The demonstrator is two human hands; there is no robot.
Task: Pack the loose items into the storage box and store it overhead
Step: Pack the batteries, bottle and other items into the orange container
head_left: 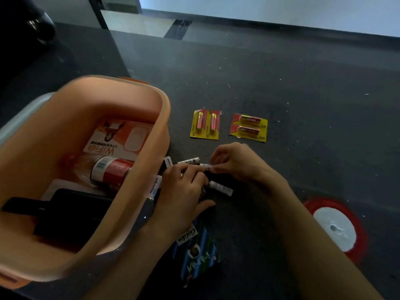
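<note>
The left grip [184, 187] has its fingers curled over a little bunch of white tubes [220, 188] on the floor [281, 83] and holds them there. The right grip [233, 163] pinches one more white tube by its end. That tube lies sideways, pointing from one grip to the other, and the fingertips of the two grips almost meet over it.

The storage box [164, 118] stands just to the left of both grips, with its open top facing up. The left grip is right beside the box wall, so it is the nearer one. The tubes likely need to be lifted up and over the rim, to the left. Inside the box lie a bottle [108, 169], a flat carton [121, 139] and something black.

Two battery cards [205, 124] lie past the grips, toward the floor's far edge. A snack bag [197, 250] lies under the left arm. A red and white roll [335, 226] sits off to the right.
</note>
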